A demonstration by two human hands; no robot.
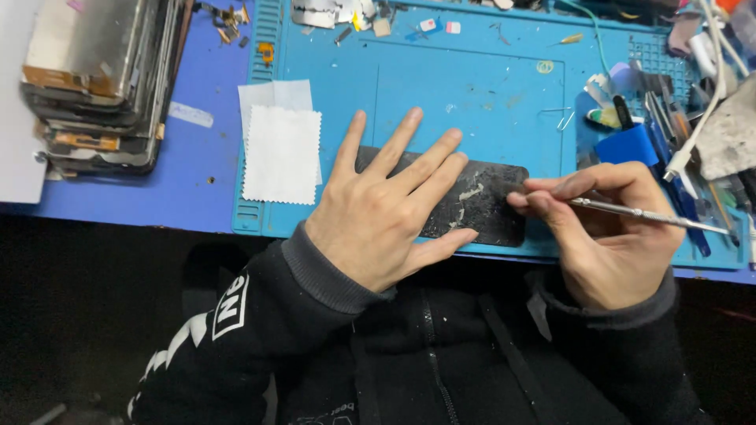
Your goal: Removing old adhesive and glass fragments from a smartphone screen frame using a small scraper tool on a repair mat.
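My left hand (383, 206) lies flat, fingers spread, on the dark phone panel (480, 206) at the near edge of the blue work mat (465, 86), covering its left half; my right hand (602, 228) pinches a thin metal tool (654, 216) between thumb and fingertips, tip at the panel's right edge. Left of my hand lies a white cloth (281, 155). Farther off, a stack of screen panels (98, 83) at far left, loose tools (677, 118) at right, small parts (354, 16) along the mat's far edge.
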